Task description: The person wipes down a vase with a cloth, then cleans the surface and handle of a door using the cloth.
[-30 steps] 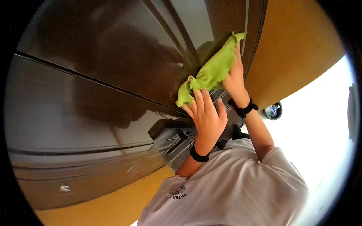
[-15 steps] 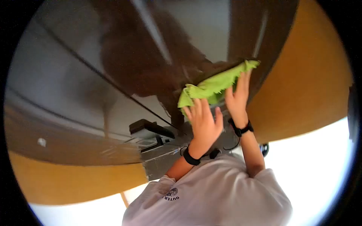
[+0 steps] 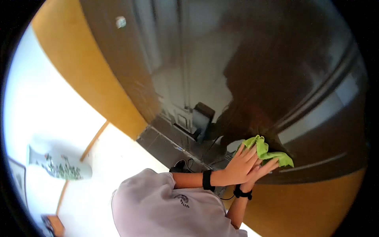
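A crumpled bright green cloth [image 3: 262, 150] lies against a dark, glossy brown panel [image 3: 256, 67]. My left hand [image 3: 239, 166] reaches in from the left, its fingers stretched onto the near side of the cloth. Partly behind it, my right hand [image 3: 260, 172] presses the cloth's right part with extended fingers. The two hands overlap, and some fingertips are hidden in the folds. Each wrist wears a black band.
A black, box-like fitting [image 3: 203, 114] shows on the panel left of my hands. Orange-brown wood [image 3: 292, 203] borders the panel. Dark tiles [image 3: 156, 142] lie below, with a pale floral vase [image 3: 65, 166] at far left.
The view has turned, bringing the vase into sight. My hands have come closer together and now overlap. The cloth, stretched wide between them before, is now bunched and sits lower right in the view.
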A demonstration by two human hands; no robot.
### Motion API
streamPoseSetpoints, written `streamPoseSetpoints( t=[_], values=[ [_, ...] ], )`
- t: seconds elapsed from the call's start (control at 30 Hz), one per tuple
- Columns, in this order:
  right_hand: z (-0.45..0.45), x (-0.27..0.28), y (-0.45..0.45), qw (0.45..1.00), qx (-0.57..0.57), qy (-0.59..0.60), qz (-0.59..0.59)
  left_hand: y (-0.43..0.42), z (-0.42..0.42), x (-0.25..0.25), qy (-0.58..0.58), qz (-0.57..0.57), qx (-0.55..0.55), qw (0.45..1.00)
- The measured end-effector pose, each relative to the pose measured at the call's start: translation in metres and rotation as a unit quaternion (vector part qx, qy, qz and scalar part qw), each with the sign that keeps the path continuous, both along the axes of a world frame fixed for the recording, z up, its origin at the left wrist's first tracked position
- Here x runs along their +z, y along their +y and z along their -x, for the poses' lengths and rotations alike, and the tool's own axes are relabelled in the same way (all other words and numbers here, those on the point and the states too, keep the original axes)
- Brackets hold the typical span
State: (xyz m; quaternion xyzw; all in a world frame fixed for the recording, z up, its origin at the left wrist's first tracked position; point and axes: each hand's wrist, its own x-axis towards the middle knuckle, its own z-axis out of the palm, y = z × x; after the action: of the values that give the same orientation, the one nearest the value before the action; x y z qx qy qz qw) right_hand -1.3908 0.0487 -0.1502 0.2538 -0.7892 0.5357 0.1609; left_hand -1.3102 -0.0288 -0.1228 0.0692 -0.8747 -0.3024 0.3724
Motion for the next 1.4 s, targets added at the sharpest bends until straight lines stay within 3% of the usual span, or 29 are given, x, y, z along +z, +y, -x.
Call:
streamPoseSetpoints(
  t=[0.07, 0.23, 0.33, 0.4, 0.43, 0.5, 0.87, 0.93, 1.03, 1.07, 1.1, 1.13, 1.23, 1.4],
  values=[
    [-0.006, 0.018, -0.008, 0.998, 0.044, 0.029, 0.019, -0.001, -0.006, 0.018, 0.044, -0.020, 0.022, 0.999],
    [-0.017, 0.008, -0.013, 0.968, 0.156, -0.133, 0.145, -0.003, -0.032, 0.016, 0.028, -0.029, 0.080, 0.996],
    [-0.047, 0.042, -0.030, 0.982, 0.170, -0.050, 0.064, -0.011, -0.061, 0.037, 0.013, -0.042, 0.122, 0.991],
    [-0.048, 0.029, -0.040, 0.969, 0.125, 0.192, -0.095, -0.019, -0.066, 0.029, 0.012, -0.047, 0.143, 0.989],
    [-0.041, 0.016, -0.044, 0.958, 0.128, 0.229, -0.119, -0.024, -0.070, 0.026, 0.010, -0.048, 0.151, 0.987],
    [-0.025, -0.019, -0.042, 0.967, 0.156, 0.179, -0.088, -0.024, -0.059, 0.006, 0.003, -0.043, 0.165, 0.985],
    [-0.027, -0.014, -0.040, 0.967, 0.192, 0.158, -0.064, -0.021, -0.058, -0.001, 0.021, -0.034, 0.182, 0.982],
    [-0.029, -0.002, -0.034, 0.959, 0.178, 0.210, -0.065, -0.021, -0.057, 0.004, 0.032, -0.057, 0.172, 0.983],
    [-0.005, 0.050, -0.013, 0.920, 0.331, 0.209, 0.004, -0.029, -0.057, -0.013, 0.045, -0.056, 0.210, 0.975],
    [-0.013, 0.074, -0.020, 0.947, 0.241, 0.160, 0.138, -0.035, -0.060, -0.020, 0.047, -0.052, 0.230, 0.971],
    [-0.002, 0.109, -0.018, 0.945, 0.228, 0.175, 0.159, -0.042, -0.063, -0.024, 0.037, -0.063, 0.243, 0.967],
    [0.014, 0.148, -0.031, 0.874, 0.332, 0.234, 0.268, -0.052, -0.067, -0.024, 0.030, -0.069, 0.238, 0.968],
    [0.033, 0.221, -0.058, 0.813, 0.419, 0.287, 0.285, -0.070, -0.078, -0.014, 0.051, -0.041, 0.252, 0.965],
    [0.038, 0.239, -0.096, 0.775, 0.507, 0.262, 0.272, -0.060, -0.094, -0.009, 0.020, -0.063, 0.275, 0.959]
  ],
)
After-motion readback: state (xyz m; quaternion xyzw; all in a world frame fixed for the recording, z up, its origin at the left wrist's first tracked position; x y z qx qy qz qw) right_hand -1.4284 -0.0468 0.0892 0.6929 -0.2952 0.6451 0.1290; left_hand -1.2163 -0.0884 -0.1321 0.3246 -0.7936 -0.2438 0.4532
